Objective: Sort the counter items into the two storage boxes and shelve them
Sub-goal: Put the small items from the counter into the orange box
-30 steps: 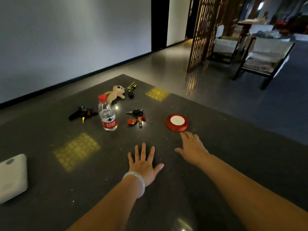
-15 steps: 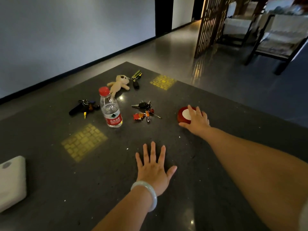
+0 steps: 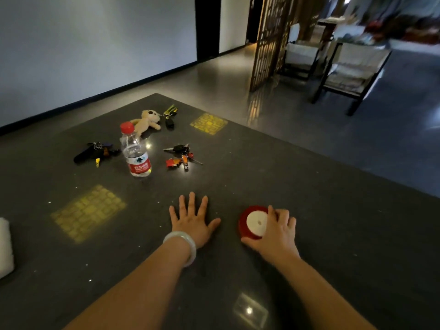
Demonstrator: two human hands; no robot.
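At the far left a white box [image 3: 4, 246] was partly seen at the counter [image 3: 309, 210] edge. Farther off lay black keys [image 3: 95, 152], an upright water bottle [image 3: 135, 151], a plush toy [image 3: 147, 120] and more keys [image 3: 182, 156]. The left hand [image 3: 194, 222] was laid flat, fingers spread, holding nothing. The red ribbon spool [image 3: 252, 222] was gripped at near right by the right hand [image 3: 277, 232], perhaps lifted slightly. The first pickup appeared underway; a carry to a box was called for next. Dark speckled stone was dimly lit; chairs [image 3: 352, 70] stood beyond.
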